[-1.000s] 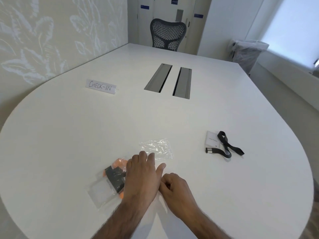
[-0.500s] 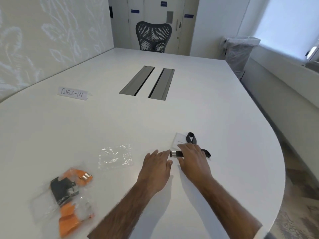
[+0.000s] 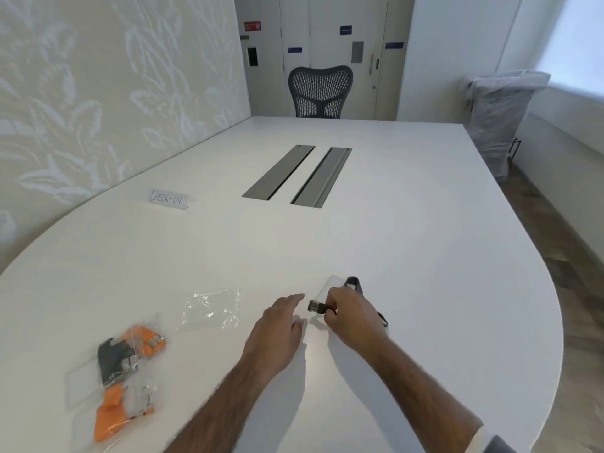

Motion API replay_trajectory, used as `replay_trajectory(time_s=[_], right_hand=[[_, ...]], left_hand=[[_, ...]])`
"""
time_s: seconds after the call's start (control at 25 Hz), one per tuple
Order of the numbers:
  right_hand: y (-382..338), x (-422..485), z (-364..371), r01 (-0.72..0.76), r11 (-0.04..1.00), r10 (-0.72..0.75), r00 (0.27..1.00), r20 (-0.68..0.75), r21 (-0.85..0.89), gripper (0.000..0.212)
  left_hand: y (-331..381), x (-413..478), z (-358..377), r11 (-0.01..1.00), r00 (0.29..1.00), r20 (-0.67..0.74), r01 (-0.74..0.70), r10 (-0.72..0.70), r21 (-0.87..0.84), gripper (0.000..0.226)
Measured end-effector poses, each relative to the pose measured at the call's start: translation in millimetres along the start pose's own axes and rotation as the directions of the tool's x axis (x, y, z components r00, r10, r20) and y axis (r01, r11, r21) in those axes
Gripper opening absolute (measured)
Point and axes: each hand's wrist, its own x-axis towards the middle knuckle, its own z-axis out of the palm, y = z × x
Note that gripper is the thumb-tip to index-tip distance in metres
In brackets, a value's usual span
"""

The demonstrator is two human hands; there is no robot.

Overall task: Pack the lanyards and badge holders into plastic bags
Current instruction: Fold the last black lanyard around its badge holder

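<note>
A white tabletop [image 3: 408, 230] with a rounded near edge fills most of the frame. Two grey cable slots [image 3: 299, 176] lie side by side at its centre. A folded card [image 3: 167, 199] handwritten "CHECK-IN" stands at centre left. A dark mesh chair [image 3: 320, 91] sits at the far end, before pale doors [image 3: 343, 53]. A plastic-lined bin [image 3: 500, 116] stands at upper right. Leaf-patterned wall [image 3: 98, 93] covers the upper left.

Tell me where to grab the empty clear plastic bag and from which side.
Pinch the empty plastic bag at its right edge, coming in from the right with the left hand, which lies nearest. It lies flat and crinkled on the table, so a raised wrinkle probably gives the fingers purchase.
</note>
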Motion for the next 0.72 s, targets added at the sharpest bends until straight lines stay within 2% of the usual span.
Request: replay_trajectory(time_s=[0.08,0.16,0.24,0.28,0.4,0.48,0.6,0.68,0.72], right_hand=[[-7.3,-1.6,-17.2,-0.08,0.919,0.06,0.996,0.064,0.386,0.006],[-14.8,-4.7,-39.4,-0.106,0.759,0.022,0.99,0.137,0.643,0.001],[-19.2,-9.7,-60.4,-0.125,0.592,-0.082,0.973,0.214,0.796,0.003],[-20.0,-10.8,-69.9,-0.122,0.526,-0.148,0.961,0.232,0.842,0.004],[-18.8,-16.0,-90.0,-0.081,0.397,-0.302,0.929,0.213,0.914,0.004],[-16.7,-17.8,-97.5,-0.082,0.33,-0.344,0.917,0.201,0.94,0.006],[-12.7,-18.5,-102.5,-0.094,0.241,-0.369,0.912,0.18,0.966,0.014],[-8.0,-18.1,-103.8,-0.1,0.186,-0.374,0.913,0.164,0.977,0.014],[-5.7,-17.7,-104.2,-0.098,0.176,-0.377,0.912,0.159,0.98,0.015]], left_hand=[[-1.4,2.9,-8.3,0.996,0.999,0.022,-0.038,0.04,-0.076,0.068],[-3.0,7.6,-13.5,0.964,0.996,0.088,-0.005,0.03,-0.268,0.088],[-0.5,7.3,-16.5,0.92,0.991,0.127,0.011,0.042,-0.391,0.098],[2.1,7.3,-17.8,0.917,0.992,0.113,-0.005,0.055,-0.398,0.1],[9.3,7.7,-20.5,0.914,0.996,0.06,-0.032,0.061,-0.404,0.104],[12.5,7.9,-20.9,0.86,0.984,0.148,-0.006,0.095,-0.51,0.091],[20.1,5.4,-21.3,0.781,0.961,0.257,0.084,0.1,-0.619,0.045],[21.3,4.8,-19.9,0.825,0.966,0.246,0.071,0.084,-0.561,0.029],[21.9,5.5,-21.0,0.831,0.962,0.257,0.065,0.095,-0.552,0.03]])
